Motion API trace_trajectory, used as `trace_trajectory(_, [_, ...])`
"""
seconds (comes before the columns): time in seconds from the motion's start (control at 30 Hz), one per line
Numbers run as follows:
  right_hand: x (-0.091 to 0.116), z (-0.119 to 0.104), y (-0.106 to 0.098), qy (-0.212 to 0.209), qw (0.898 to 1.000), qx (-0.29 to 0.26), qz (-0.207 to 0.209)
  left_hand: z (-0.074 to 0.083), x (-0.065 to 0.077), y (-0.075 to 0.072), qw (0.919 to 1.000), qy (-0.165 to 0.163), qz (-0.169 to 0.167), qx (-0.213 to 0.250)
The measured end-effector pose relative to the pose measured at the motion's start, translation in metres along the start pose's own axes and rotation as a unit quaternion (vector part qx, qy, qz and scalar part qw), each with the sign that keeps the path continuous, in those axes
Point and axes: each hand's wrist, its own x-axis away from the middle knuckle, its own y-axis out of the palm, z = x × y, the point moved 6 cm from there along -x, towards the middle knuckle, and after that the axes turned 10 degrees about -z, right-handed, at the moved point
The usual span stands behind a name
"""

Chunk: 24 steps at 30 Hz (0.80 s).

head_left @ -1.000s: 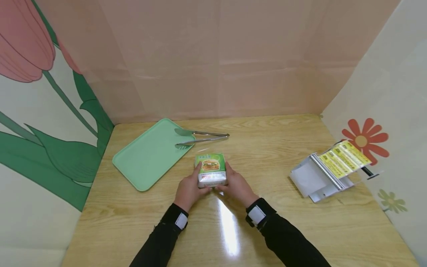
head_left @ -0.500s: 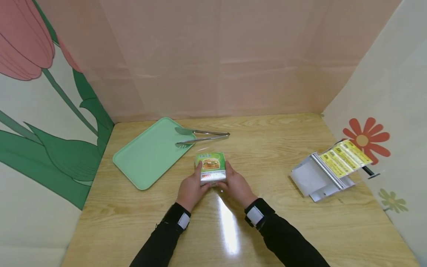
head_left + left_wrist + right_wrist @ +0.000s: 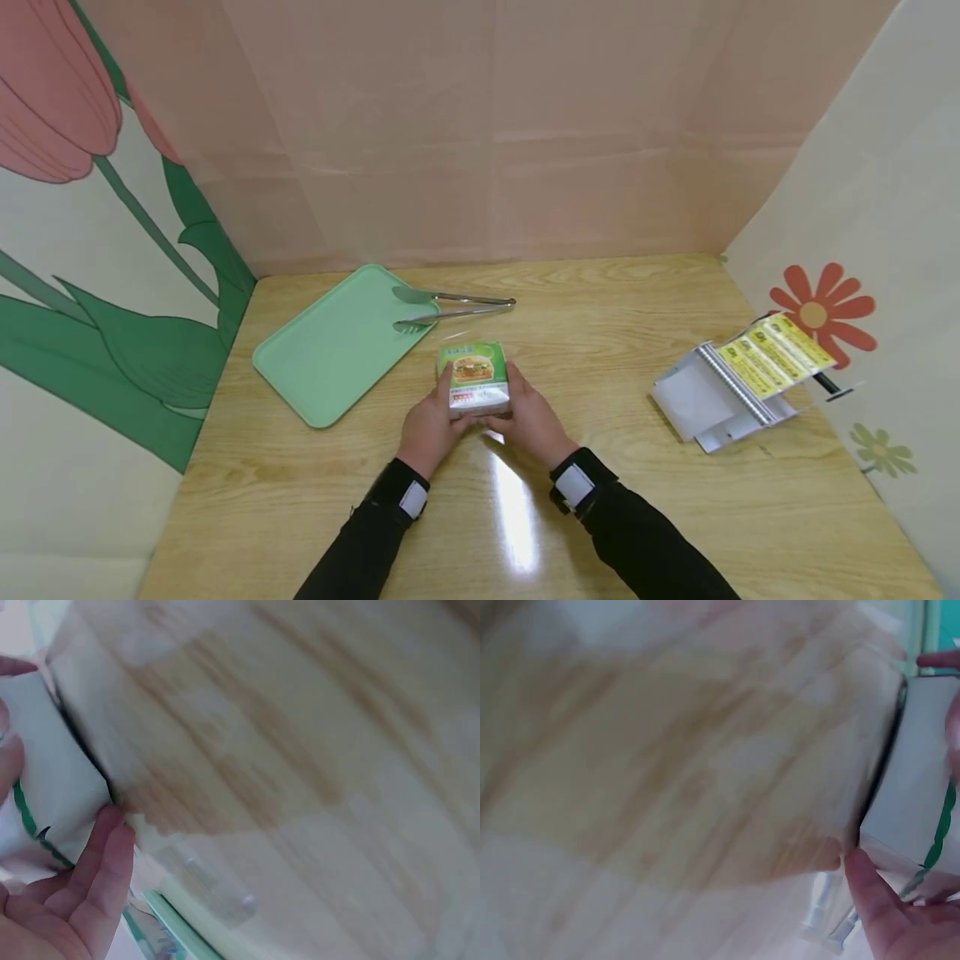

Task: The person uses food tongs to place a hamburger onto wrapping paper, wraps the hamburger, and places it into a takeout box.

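Observation:
A small burger box (image 3: 478,379), green on top with a burger picture and white along its near side, sits on the table in front of me. My left hand (image 3: 429,429) grips its left side, and my right hand (image 3: 534,423) grips the right side. Both thumbs reach along the near face. In the left wrist view, fingertips of the left hand (image 3: 90,892) touch a lower corner of the white box (image 3: 56,750). The right wrist view has the right hand's finger (image 3: 870,889) at a corner of the box (image 3: 907,780).
Left of the box lies a light green tray (image 3: 330,358). Metal tongs (image 3: 472,310) rest with their green ends over the tray's right edge. A white dispenser with a roller and a strip of yellow labels (image 3: 772,354) stands at the table's right.
My left hand and wrist have shifted slightly to the right against the box. The box, still between both hands, has barely moved. Tray, tongs and label dispenser stay in place.

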Motion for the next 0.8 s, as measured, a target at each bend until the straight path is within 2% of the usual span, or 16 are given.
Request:
trace_trajectory(0.1, [0.000, 0.006, 0.000, 0.021, 0.994, -0.107, -0.016, -0.005, 0.001, -0.001, 0.9982, -0.021, -0.027, 0.049])
trace_trajectory(0.2, [0.000, 0.009, -0.002, 0.041, 0.984, -0.174, -0.013, -0.009, 0.002, -0.004, 0.9941, -0.040, -0.044, 0.091])
trace_trajectory(0.33, [0.000, 0.011, -0.002, 0.059, 0.980, -0.190, -0.015, -0.011, 0.003, -0.005, 0.9918, -0.049, -0.052, 0.106])
trace_trajectory(0.57, [-0.001, 0.013, 0.005, 0.068, 0.971, -0.225, -0.028, -0.020, 0.001, 0.004, 0.9890, -0.060, -0.056, 0.123])
trace_trajectory(0.67, [0.001, 0.013, 0.005, 0.073, 0.972, -0.222, -0.030, -0.023, 0.003, 0.007, 0.9856, -0.068, -0.064, 0.140])
trace_trajectory(0.8, [0.008, 0.018, 0.008, 0.087, 0.972, -0.217, -0.035, -0.024, 0.009, 0.010, 0.9773, -0.085, -0.078, 0.178])
